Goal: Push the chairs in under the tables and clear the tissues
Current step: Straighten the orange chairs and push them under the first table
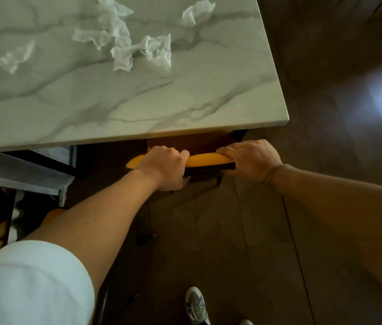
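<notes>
- The left hand (165,166) and the right hand (249,158) each have their grip wrapped tight round the yellow top rail of the chair (205,159).
- The chair sits just beside the near edge of the marble bench (185,109), its seat mostly hidden beneath.
- A good finish would be an even, straight push from both hands, so the legs do not twist or scrape.
- No containers show; crumpled tissues (124,43) lie loose on the bench, well apart from the hands.
</notes>
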Action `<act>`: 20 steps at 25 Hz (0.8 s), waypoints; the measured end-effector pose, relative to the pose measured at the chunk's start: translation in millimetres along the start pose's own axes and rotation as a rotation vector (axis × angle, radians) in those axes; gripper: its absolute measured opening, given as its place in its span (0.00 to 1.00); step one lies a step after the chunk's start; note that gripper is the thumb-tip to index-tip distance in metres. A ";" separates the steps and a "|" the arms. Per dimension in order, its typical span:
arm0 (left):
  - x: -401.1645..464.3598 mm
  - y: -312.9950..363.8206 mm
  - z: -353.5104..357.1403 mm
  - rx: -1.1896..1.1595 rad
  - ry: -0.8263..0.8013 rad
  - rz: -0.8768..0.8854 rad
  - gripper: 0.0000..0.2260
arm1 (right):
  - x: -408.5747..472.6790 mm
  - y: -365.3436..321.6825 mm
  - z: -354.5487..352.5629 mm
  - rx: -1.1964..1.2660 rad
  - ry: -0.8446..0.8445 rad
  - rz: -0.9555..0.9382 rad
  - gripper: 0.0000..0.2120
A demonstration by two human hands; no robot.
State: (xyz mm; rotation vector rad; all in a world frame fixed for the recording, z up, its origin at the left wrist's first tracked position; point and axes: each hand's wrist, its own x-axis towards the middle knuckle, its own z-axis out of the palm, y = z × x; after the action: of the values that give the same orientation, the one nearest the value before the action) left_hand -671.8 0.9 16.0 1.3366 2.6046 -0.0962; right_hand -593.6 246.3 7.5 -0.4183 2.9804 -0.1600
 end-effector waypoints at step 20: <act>42.4 -41.1 -11.7 -0.010 0.011 0.017 0.16 | 48.9 25.6 -6.2 -0.049 0.078 0.004 0.25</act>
State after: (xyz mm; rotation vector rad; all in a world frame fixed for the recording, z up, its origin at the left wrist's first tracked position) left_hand -731.0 12.3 16.6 1.3599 2.5982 -0.0735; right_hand -647.9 257.6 5.0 -0.4216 3.0673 -0.1051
